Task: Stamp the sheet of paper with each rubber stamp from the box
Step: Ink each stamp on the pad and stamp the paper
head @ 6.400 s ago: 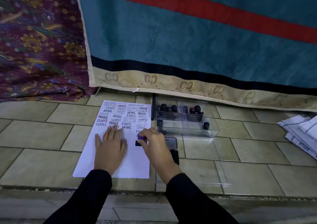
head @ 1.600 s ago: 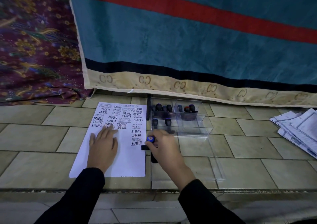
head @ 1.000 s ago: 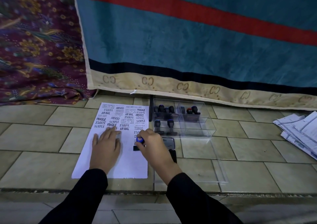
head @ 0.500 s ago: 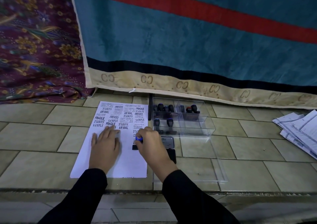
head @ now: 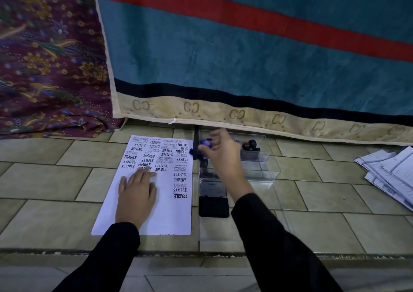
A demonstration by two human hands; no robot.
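A white sheet of paper (head: 174, 211) lies on the tiled floor, its upper half and right side covered in black stamped words; "FRAGILE" is the lowest mark on the right. My left hand (head: 136, 193) rests flat on the sheet. My right hand (head: 220, 155) is raised over the left end of the clear plastic box (head: 266, 171), pinching a blue-topped rubber stamp (head: 204, 145). More stamps (head: 249, 146) stand in the box's back row. An open black ink pad (head: 213, 196) lies between sheet and box.
A teal blanket (head: 245, 57) with a red stripe and beige hem hangs just behind the box. Patterned purple cloth (head: 49, 68) fills the left. Loose papers (head: 393, 175) lie at the far right. The box's clear lid (head: 257, 229) lies flat beside the ink pad.
My right hand lifted the blue-topped stamp off the sheet and carried it up and right to the box. A new "FRAGILE" mark shows where it pressed. My left hand stayed put.
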